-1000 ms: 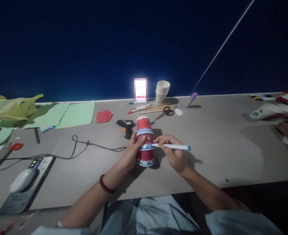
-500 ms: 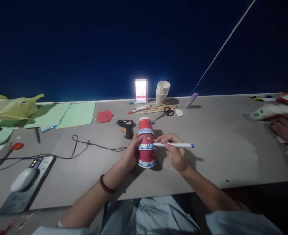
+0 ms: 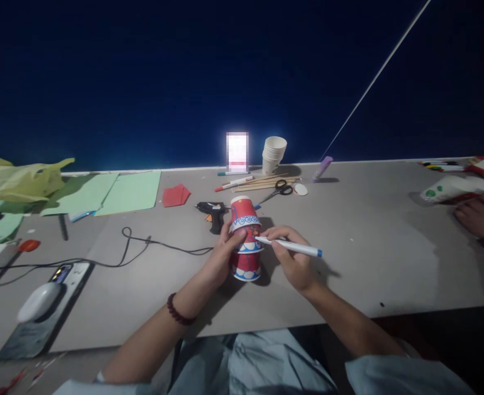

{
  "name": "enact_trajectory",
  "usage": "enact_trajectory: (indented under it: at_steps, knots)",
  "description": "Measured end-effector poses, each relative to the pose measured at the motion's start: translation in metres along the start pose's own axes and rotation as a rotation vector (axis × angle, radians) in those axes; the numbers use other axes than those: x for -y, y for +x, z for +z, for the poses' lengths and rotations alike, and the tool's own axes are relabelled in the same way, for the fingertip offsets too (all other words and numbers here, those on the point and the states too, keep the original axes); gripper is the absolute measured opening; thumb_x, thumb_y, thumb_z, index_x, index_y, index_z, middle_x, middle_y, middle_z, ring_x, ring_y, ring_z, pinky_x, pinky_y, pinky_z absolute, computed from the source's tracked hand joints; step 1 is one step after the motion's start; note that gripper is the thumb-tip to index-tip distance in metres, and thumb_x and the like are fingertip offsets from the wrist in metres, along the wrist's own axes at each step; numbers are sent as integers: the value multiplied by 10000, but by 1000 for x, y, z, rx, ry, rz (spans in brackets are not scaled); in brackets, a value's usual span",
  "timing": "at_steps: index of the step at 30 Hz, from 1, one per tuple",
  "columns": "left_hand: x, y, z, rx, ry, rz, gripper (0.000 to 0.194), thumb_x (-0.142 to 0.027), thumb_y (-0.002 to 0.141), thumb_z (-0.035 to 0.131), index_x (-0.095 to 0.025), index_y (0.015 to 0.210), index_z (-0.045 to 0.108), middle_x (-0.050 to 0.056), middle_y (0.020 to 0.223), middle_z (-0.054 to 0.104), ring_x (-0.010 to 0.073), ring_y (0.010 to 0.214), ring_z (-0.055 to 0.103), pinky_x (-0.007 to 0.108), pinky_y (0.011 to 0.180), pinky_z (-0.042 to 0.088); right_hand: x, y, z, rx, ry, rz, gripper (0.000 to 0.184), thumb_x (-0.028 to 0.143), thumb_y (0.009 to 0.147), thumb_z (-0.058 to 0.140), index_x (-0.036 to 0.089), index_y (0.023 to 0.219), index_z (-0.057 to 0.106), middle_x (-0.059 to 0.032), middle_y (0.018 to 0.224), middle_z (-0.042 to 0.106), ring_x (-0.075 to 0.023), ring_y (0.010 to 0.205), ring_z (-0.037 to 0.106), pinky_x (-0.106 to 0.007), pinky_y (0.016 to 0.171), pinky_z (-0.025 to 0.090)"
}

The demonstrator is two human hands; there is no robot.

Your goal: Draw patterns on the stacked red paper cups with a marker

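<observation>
Decorated cups (image 3: 247, 263) (red, banded blue and white) are clasped in a stack by the left hand (image 3: 224, 255) over the table (image 3: 369, 236), near the glue gun (image 3: 215, 213); a marker (image 3: 305, 249) is pinched by the right hand (image 3: 297, 267).

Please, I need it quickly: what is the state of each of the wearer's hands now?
Left hand: closed, holding the red cup stack.
Right hand: closed, holding the white marker.

a deep blue wall (image 3: 122, 82) behind a long grey table (image 3: 377, 252) — dim light, the wall darkest up high.
</observation>
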State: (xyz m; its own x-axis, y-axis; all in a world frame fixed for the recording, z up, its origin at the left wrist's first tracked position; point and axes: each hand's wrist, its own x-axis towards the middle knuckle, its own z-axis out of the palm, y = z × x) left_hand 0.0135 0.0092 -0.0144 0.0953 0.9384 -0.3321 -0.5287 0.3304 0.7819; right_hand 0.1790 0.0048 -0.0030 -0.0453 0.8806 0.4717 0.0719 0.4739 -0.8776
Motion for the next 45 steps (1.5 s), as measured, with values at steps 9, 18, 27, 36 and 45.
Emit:
enact_trajectory:
  at_steps: [9,18,27,36,45]
  knots:
    - [1,1,-1,12,5,5,703,-377,766,806,-239,1376,484,81,1118,737,230,961,709,364,892,524,-1,0,-1,6,-17,-10,129,169,892,575,238,843,671,-31,877,729,-188,847,703,-322,797,563]
    - [0,-1,0,23,1,8,707,-378,765,809,-233,1376,487,70,1094,743,211,939,703,333,870,521,-1,0,0,0,2,3,124,185,894,576,239,837,673,-37,876,733,-194,845,705,-335,793,568]
    - [0,0,0,8,12,10,714,-384,750,816,-240,1372,498,72,1126,730,229,976,697,366,910,512,0,0,-1,16,36,15,122,188,893,575,225,813,660,-45,878,727,-195,845,703,-333,787,560]
    - [0,0,-1,5,11,8,724,-384,743,821,-239,1376,499,83,1123,729,243,984,696,378,922,507,1,0,-1,1,13,42,116,261,907,597,232,819,667,-45,870,732,-205,845,703,-347,793,563]
    - [1,1,-2,10,31,10,667,-402,768,790,-233,1354,521,77,1096,728,245,954,697,406,917,511,-1,0,-1,19,43,17,126,176,890,572,226,808,655,-40,875,721,-193,841,698,-333,782,553]
